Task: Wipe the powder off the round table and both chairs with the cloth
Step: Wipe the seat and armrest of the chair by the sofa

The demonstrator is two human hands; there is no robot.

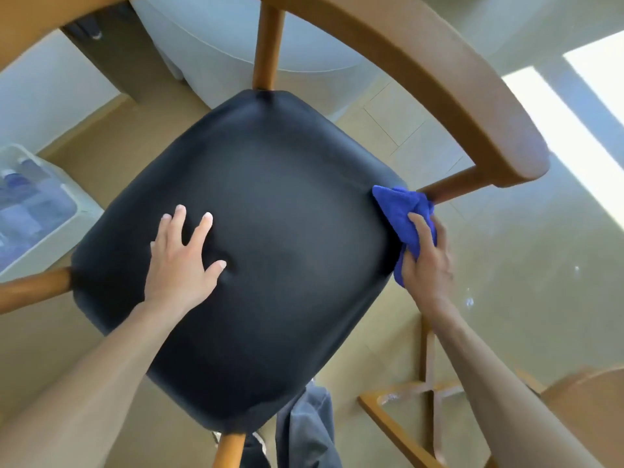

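She's on a chair: left hand (pixel 182 261) spread flat on the black seat (pixel 270 231), right hand (pixel 423 261) gripping the cloth (pixel 396 206) at the seat's right corner. Next, probably the wooden armrest (pixel 472 106).

Bright daylight glares on the floor (pixel 557 130) at right; edges bend and blur.

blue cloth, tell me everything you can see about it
The blue cloth looks like soft, fuzzy microfibre, bunched into a crumpled wad rather than spread flat. The right hand grips it, fingers over its top, pressing it against the right edge of the chair's black padded seat, just beside a wooden armrest post. Part of it is hidden under the hand.
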